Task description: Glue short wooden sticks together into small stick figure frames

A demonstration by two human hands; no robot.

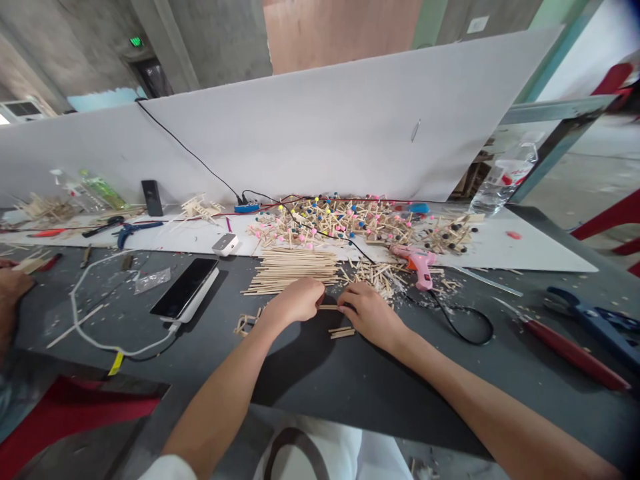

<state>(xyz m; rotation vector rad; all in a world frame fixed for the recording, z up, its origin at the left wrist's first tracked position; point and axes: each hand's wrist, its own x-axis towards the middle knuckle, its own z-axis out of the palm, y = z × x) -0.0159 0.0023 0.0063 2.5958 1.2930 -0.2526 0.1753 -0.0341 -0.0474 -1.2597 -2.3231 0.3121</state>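
While my two hands meet at the middle of the dark table [310, 373], each pinches one end of a single short stick [329, 307]; my left hand [295, 300] is curled almost to a fist, and my right hand [367, 310] has thumb and forefinger closed on the other end. The stick lies level just above the tabletop.

Two loose sticks [341, 331] lie side by side just below it, near my right hand. One small ladder-like frame [243, 325] rests beside my left wrist.

Behind my hands:
- one flat bundle of long sticks [293, 270], too many to count;
- one pink glue gun [417, 263], with its black cord [463, 330] looping to my right;
- one heap of bead-tipped stick pieces [340, 227] on the white board [525, 257].

To my left, one phone [185, 288] lies on a white pack. To my right lie one red-handled tool [570, 350] and one blue-handled tool [595, 320]. Another person's hand [10, 287] shows at the far left edge. Nothing lies between my hands and the stick.
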